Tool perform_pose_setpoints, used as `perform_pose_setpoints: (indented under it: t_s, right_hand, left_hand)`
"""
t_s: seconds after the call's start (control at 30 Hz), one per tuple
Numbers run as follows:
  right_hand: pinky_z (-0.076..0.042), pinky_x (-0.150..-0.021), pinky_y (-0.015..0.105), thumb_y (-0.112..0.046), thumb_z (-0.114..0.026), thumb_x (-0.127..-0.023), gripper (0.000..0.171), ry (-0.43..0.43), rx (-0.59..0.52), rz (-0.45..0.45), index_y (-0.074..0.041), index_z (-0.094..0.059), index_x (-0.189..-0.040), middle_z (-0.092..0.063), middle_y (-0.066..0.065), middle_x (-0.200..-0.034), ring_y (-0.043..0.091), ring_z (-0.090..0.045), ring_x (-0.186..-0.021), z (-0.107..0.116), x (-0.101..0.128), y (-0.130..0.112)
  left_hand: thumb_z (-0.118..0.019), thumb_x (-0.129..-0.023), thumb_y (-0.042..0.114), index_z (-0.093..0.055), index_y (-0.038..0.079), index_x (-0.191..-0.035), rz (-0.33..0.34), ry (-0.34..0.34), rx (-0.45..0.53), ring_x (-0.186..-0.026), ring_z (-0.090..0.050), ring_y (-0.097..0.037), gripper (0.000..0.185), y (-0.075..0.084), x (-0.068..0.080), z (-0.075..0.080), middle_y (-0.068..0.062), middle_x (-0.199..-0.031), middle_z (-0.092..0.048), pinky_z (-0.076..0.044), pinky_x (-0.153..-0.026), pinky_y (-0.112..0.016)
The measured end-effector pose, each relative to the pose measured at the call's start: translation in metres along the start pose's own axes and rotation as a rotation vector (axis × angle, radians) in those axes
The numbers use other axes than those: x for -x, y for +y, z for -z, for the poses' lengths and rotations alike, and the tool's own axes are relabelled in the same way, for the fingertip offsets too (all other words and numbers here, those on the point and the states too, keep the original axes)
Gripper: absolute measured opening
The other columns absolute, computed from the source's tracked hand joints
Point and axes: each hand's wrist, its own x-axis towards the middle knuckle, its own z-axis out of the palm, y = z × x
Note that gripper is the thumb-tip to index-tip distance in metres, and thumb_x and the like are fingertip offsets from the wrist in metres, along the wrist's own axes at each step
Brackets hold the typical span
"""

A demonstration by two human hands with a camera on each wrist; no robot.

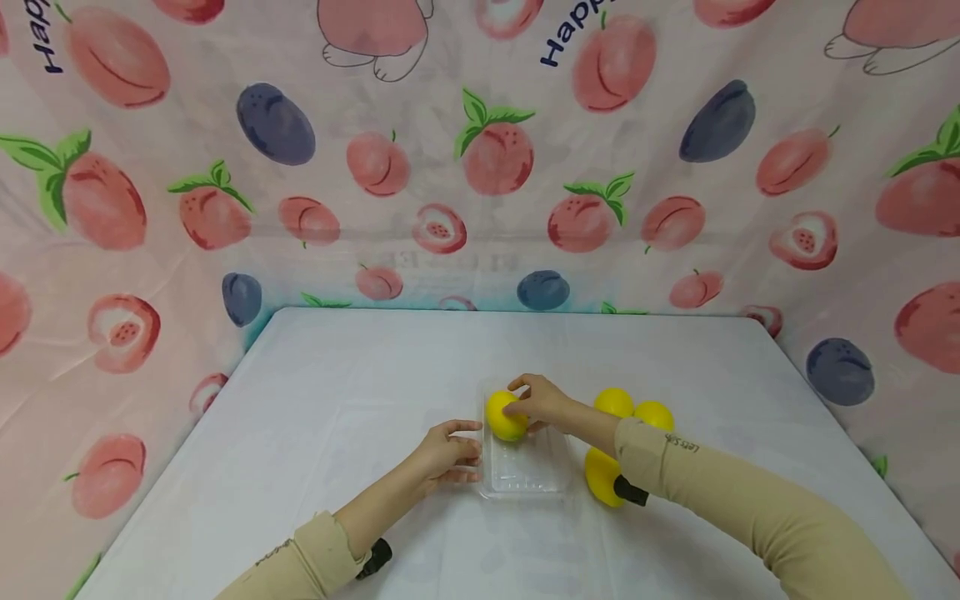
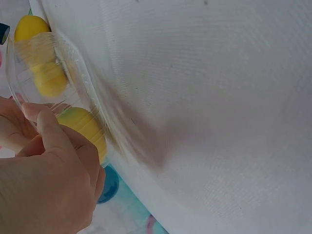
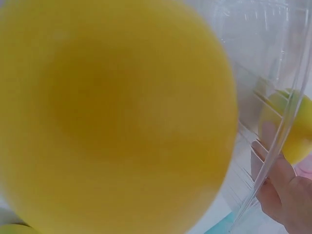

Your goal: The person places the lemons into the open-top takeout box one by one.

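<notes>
In the head view my right hand [image 1: 543, 402] holds a round yellow fruit [image 1: 502, 417] with a greenish underside, fingers and thumb on its right side. The fruit is at the far-left part of a clear plastic box [image 1: 525, 475]. In the right wrist view the fruit [image 3: 295, 131] shows beyond the box's wall, with my right hand [image 3: 287, 195] at it. My left hand [image 1: 442, 454] is at the box's left side, its spread fingers reaching the edge. In the left wrist view, this hand [image 2: 58, 175] has a fingertip at the clear rim.
Right of the box are several more yellow fruits: two [image 1: 613, 402] [image 1: 654, 414] behind the right forearm, and one [image 1: 602, 479] partly hidden below it. A white-covered table [image 1: 360, 358] lies under everything. A fruit-print cloth [image 1: 435, 183] hangs beyond its far edge.
</notes>
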Motion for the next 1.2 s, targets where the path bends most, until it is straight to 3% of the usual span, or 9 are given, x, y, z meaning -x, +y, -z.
perform_pose_setpoints:
  t_s: [0.6, 0.97, 1.2]
  right_hand:
    - [-0.058, -0.076, 0.036, -0.015, -0.065, -0.087, 0.045, 0.028, 0.006, 0.030, 0.000, -0.050, -0.127, -0.053, 0.023, -0.120, 0.030, -0.056, -0.097, 0.010, 0.013, -0.001]
    - [-0.058, -0.074, 0.033, -0.015, -0.063, -0.089, 0.042, 0.021, -0.015, 0.042, 0.001, -0.051, -0.126, -0.058, 0.019, -0.112, 0.031, -0.058, -0.095, 0.017, 0.020, 0.001]
    - [-0.058, -0.074, 0.035, -0.013, -0.061, -0.090, 0.040, -0.020, -0.055, 0.095, 0.005, -0.051, -0.124, -0.059, 0.018, -0.105, 0.033, -0.059, -0.092, 0.024, 0.029, 0.008]
  left_hand:
    - [-0.055, -0.091, 0.001, -0.048, -0.002, -0.129, 0.038, 0.002, 0.051, -0.066, -0.055, -0.010, 0.038, -0.001, -0.002, 0.001, -0.002, -0.081, -0.054, -0.058, -0.063, -0.027]
    - [-0.055, -0.091, 0.000, -0.049, -0.002, -0.128, 0.046, 0.015, 0.077, -0.065, -0.055, -0.011, 0.037, -0.002, -0.002, 0.000, -0.003, -0.080, -0.054, -0.058, -0.062, -0.026]
    - [-0.055, -0.091, -0.001, -0.048, -0.004, -0.129, 0.047, 0.000, 0.078, -0.065, -0.054, -0.010, 0.038, -0.005, -0.001, -0.001, -0.003, -0.081, -0.054, -0.058, -0.063, -0.025]
